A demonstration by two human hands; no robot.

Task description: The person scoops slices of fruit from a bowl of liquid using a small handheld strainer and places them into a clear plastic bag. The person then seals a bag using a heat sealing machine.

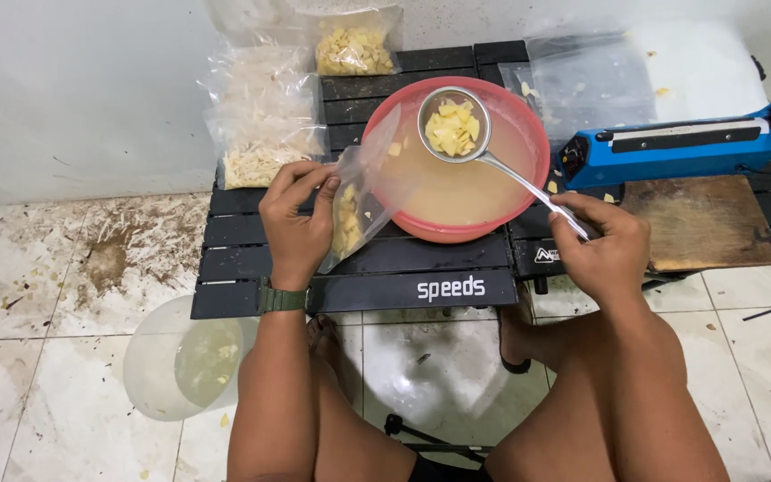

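Metal strainer ladle point(453, 125), bowl loaded with pale yellow cut pieces, held over the red basin point(528, 134) of cloudy liquid. Right hand point(607, 252) has its grip closed around the far end of the thin handle, fingers wrapped over it. Judgement: ladle stiff and light, but the load sits far out from the grip, so it will tip easily; the wet handle is probably slippery. Best held where it is, at the handle end.

Clear plastic bag point(359, 201), partly filled with the same pieces, hangs just left of the ladle bowl against the basin rim. Left hand point(294, 223) pinches its upper edge, grip narrow, closed on the film. Judgement: bag limp and slick, mouth will collapse unless held open at the rim; the contents are soft and likely to break.

Beyond the left grip: filled bags point(265, 116) stacked on the black slatted worktop point(243, 241). Beyond the right grip: blue heat sealer point(671, 147), wooden board point(702, 223). Below the left wrist, on the floor: translucent tub point(180, 361).
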